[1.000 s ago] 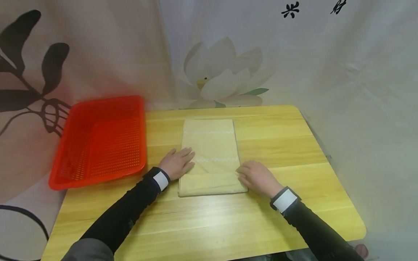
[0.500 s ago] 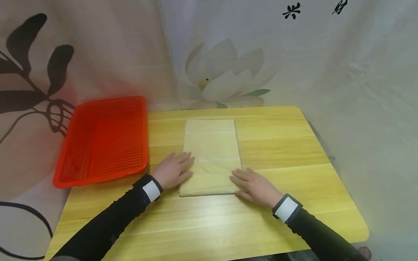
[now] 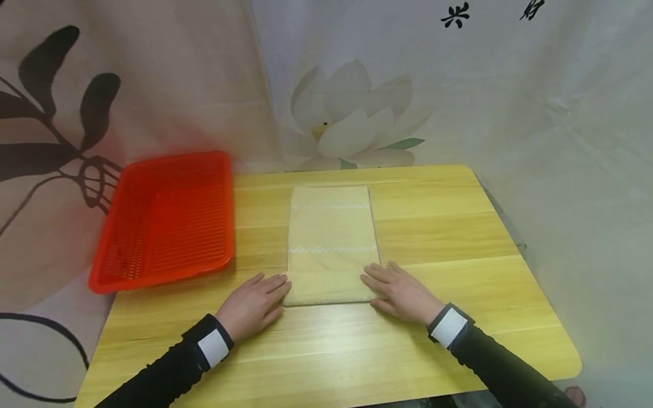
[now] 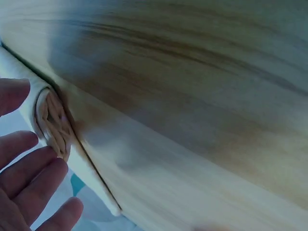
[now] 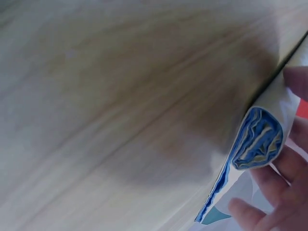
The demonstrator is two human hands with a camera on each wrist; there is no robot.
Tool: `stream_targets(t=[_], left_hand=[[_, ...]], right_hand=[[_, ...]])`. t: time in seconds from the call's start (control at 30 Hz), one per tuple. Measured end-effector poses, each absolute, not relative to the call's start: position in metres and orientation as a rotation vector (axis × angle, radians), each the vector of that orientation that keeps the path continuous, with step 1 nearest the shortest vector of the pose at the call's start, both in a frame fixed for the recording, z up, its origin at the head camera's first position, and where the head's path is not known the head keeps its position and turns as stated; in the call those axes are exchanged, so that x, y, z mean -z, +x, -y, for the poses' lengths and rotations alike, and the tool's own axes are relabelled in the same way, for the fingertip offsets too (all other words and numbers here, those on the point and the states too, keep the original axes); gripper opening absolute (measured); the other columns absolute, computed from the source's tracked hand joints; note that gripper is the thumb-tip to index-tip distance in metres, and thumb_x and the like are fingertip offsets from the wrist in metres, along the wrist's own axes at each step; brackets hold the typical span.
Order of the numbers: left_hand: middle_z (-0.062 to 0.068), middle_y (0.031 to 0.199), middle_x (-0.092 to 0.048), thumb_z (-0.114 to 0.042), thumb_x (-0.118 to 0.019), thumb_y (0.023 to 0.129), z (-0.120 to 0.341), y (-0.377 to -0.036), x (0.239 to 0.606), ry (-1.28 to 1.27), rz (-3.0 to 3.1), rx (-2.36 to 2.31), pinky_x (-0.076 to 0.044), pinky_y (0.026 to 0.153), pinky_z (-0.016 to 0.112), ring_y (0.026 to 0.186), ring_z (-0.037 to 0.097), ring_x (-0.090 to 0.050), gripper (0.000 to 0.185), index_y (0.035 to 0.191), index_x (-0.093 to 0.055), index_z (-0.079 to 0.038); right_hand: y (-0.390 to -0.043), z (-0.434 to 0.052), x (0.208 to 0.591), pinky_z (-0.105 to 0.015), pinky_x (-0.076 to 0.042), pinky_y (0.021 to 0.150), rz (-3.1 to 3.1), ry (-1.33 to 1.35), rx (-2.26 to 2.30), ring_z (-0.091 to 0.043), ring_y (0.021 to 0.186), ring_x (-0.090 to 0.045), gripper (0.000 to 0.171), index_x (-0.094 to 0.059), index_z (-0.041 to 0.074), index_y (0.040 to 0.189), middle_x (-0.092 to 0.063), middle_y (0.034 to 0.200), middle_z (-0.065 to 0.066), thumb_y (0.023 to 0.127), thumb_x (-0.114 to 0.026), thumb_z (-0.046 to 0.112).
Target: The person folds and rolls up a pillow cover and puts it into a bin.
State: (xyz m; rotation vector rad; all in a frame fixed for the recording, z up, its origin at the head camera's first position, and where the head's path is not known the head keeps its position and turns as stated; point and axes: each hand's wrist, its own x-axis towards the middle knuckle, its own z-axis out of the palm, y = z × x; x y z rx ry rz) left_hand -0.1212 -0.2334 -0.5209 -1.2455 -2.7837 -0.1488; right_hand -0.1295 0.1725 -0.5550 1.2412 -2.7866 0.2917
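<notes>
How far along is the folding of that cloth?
The cloth already lies as a neat, narrow folded rectangle on the table. Right now the left hand and right hand rest flat at its near corners. The red basket beside it holds nothing, so putting the cloth away looks undone.

Folded cloth: pale yellow-beige, two thin white zigzag lines across it. Basket at left: bright red-orange, perforated all over; table: light yellow wood grain. Backdrop at far side: pale grey-pink with a white lotus, black leaves at left, black characters at top right; both sleeves black with white cuff bands.
</notes>
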Motion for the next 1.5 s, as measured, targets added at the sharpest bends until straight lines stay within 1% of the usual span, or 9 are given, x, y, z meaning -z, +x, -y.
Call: stream_targets(t=[0.27, 0.5, 0.63, 0.83, 0.97, 1.1, 1.3, 1.4, 1.5], left_hand=[[0.016, 0.14, -0.069, -0.029, -0.087, 0.09, 0.229, -0.124, 0.533, -1.255, 2.734, 0.144, -0.051, 0.112, 0.055, 0.128, 0.032, -0.067, 0.058, 0.139, -0.069, -0.003], [0.017, 0.136, -0.07, -0.03, -0.09, 0.086, 0.225, -0.126, 0.536, -1.226, 2.715, 0.163, -0.053, 0.11, 0.055, 0.124, 0.032, -0.069, 0.062, 0.138, -0.069, -0.002], [0.017, 0.132, -0.072, -0.027, -0.089, 0.086, 0.222, -0.129, 0.539, -1.211, 2.693, 0.146, -0.054, 0.108, 0.054, 0.12, 0.031, -0.071, 0.057, 0.134, -0.071, -0.002], [0.016, 0.13, -0.074, -0.023, -0.081, 0.09, 0.219, -0.134, 0.542, -1.192, 2.7, 0.164, -0.056, 0.105, 0.052, 0.116, 0.03, -0.073, 0.048, 0.132, -0.073, -0.002], [0.012, 0.127, -0.077, -0.022, -0.079, 0.091, 0.22, -0.141, 0.543, -1.161, 2.755, 0.253, -0.058, 0.1, 0.05, 0.11, 0.028, -0.076, 0.044, 0.131, -0.074, -0.005], [0.007, 0.117, -0.08, -0.02, -0.079, 0.09, 0.222, -0.148, 0.544, -1.108, 2.795, 0.409, -0.063, 0.089, 0.044, 0.094, 0.02, -0.077, 0.039, 0.127, -0.077, -0.009], [0.005, 0.109, -0.081, -0.02, -0.078, 0.092, 0.221, -0.153, 0.54, -1.006, 2.842, 0.592, -0.063, 0.076, 0.039, 0.074, 0.007, -0.064, 0.035, 0.126, -0.078, -0.012], [0.005, 0.111, -0.081, -0.022, -0.078, 0.093, 0.22, -0.152, 0.537, -0.962, 2.846, 0.644, -0.063, 0.075, 0.04, 0.075, 0.008, -0.065, 0.035, 0.128, -0.078, -0.014], [0.007, 0.117, -0.08, -0.025, -0.08, 0.093, 0.219, -0.15, 0.535, -0.962, 2.829, 0.653, -0.064, 0.083, 0.043, 0.09, 0.017, -0.075, 0.039, 0.13, -0.076, -0.014]], right_hand=[[-0.123, -0.176, 0.56, -0.065, -0.036, 0.121, 2.674, 1.187, -0.198, -0.038, 0.14, -0.058, 0.063, -0.066, 0.009, 0.145, -0.06, 0.152, -0.017, 0.092, -0.085, 0.035], [-0.119, -0.181, 0.561, -0.064, -0.043, 0.117, 2.644, 1.177, -0.225, -0.034, 0.13, -0.065, 0.063, -0.068, 0.009, 0.142, -0.066, 0.144, -0.015, 0.086, -0.09, 0.027], [-0.121, -0.182, 0.562, -0.061, -0.046, 0.115, 2.655, 1.182, -0.226, -0.033, 0.129, -0.066, 0.062, -0.068, 0.008, 0.143, -0.066, 0.144, -0.013, 0.087, -0.089, 0.024], [-0.125, -0.183, 0.564, -0.059, -0.049, 0.113, 2.645, 1.177, -0.254, -0.031, 0.126, -0.068, 0.063, -0.068, 0.008, 0.143, -0.067, 0.143, -0.012, 0.086, -0.09, 0.024], [-0.124, -0.183, 0.563, -0.058, -0.047, 0.115, 2.667, 1.162, -0.294, -0.031, 0.127, -0.067, 0.064, -0.067, 0.008, 0.144, -0.067, 0.145, -0.012, 0.087, -0.089, 0.027], [-0.123, -0.185, 0.561, -0.057, -0.045, 0.117, 2.729, 1.112, -0.4, -0.032, 0.131, -0.065, 0.061, -0.065, 0.006, 0.145, -0.065, 0.147, -0.013, 0.091, -0.086, 0.027], [-0.124, -0.186, 0.554, -0.052, -0.049, 0.114, 2.856, 0.965, -0.646, -0.032, 0.132, -0.064, 0.053, -0.063, 0.009, 0.148, -0.066, 0.147, -0.012, 0.099, -0.076, 0.024], [-0.127, -0.187, 0.551, -0.05, -0.053, 0.11, 2.879, 0.915, -0.711, -0.03, 0.128, -0.068, 0.05, -0.064, 0.011, 0.148, -0.069, 0.142, -0.011, 0.101, -0.074, 0.024], [-0.13, -0.188, 0.55, -0.05, -0.054, 0.109, 2.896, 0.894, -0.736, -0.03, 0.126, -0.069, 0.045, -0.066, 0.012, 0.146, -0.072, 0.138, -0.011, 0.103, -0.072, 0.025]])
